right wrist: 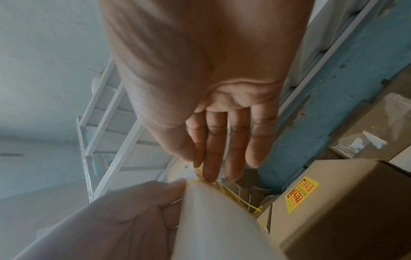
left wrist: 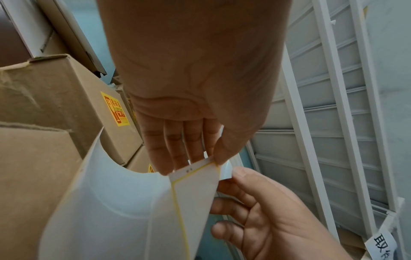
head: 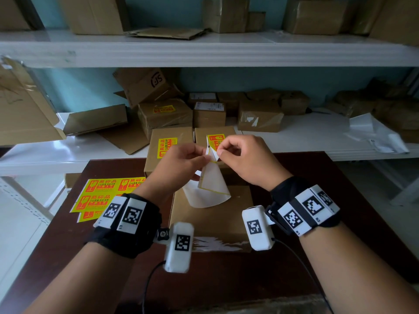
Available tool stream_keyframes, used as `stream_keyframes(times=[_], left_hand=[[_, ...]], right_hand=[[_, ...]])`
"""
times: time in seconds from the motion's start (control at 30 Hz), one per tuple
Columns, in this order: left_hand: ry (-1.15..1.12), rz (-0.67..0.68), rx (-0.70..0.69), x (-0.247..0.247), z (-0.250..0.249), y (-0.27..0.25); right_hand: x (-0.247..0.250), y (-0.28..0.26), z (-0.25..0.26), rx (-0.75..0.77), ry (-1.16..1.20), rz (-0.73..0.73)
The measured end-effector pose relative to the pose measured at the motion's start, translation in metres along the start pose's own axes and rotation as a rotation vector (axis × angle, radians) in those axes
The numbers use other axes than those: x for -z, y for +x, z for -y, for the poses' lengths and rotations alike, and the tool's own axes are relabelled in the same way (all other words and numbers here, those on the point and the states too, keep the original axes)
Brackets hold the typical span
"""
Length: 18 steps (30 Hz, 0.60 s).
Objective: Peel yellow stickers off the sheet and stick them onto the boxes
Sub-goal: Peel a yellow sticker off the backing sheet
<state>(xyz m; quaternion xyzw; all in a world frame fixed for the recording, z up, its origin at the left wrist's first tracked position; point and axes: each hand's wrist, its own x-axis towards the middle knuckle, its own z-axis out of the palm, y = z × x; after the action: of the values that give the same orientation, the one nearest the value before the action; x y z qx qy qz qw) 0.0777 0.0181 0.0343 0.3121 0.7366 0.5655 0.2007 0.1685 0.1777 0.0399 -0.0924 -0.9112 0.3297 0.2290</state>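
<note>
I see my left hand (head: 181, 158) pinching the top corner of the sheet (head: 209, 186), thumb against fingers, the sheet hanging above a box (head: 213, 214). My right hand (head: 243, 158) pinches the sticker (head: 213, 152) at that corner, fingertips clamped on its peeled edge.

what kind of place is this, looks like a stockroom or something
Probably a parcel packing or storage room: white shelves stacked with taped cardboard boxes, and a sheet of yellow fragile stickers lying on the dark table.
</note>
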Motion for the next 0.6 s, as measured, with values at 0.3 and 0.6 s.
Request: stream_keyframes(times=[0.3, 0.6], left_hand=[[0.0, -0.043, 0.02, 0.004, -0.001, 0.001], [0.002, -0.09, 0.07, 0.012, -0.001, 0.003]], right_hand=[[0.001, 0.003, -0.008, -0.07, 0.111, -0.004], [0.005, 0.003, -0.007, -0.184, 0.31, 0.009]])
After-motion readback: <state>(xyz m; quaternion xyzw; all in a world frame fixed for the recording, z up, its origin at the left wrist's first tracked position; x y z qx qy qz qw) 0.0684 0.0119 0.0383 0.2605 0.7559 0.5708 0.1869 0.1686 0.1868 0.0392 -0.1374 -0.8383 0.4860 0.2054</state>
